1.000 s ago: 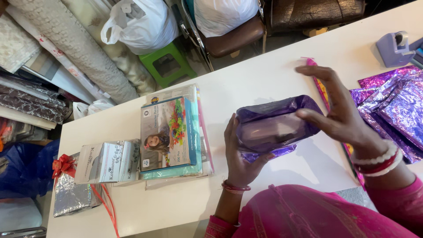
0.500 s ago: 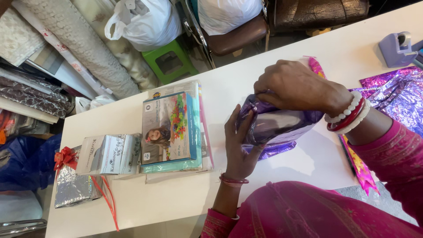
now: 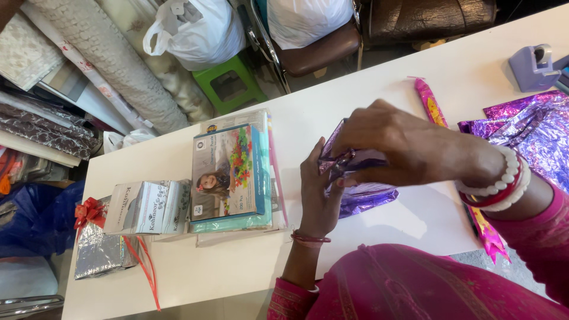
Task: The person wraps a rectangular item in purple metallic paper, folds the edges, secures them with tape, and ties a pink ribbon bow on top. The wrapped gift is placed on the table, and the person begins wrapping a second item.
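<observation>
A box wrapped in shiny purple foil paper [image 3: 361,192] stands on the white table [image 3: 367,101] in front of me. My left hand [image 3: 317,192] presses flat against its left end. From above, my right hand [image 3: 403,148] reaches over it and pinches the folded foil at that same end, covering most of the parcel. Both wrists carry bangles.
Left of the parcel lies a stack of toy boxes [image 3: 231,175], then a white carton [image 3: 148,207] and a silver gift with a red bow [image 3: 95,249]. Purple foil sheets [image 3: 533,136], a pink paper roll [image 3: 430,104] and a tape dispenser [image 3: 531,65] sit to the right. Chairs and fabric rolls stand beyond the table.
My right hand went from open over the parcel's right side to gripping its top, then slid left to pinch the foil at the left end. The left hand stayed against that end.
</observation>
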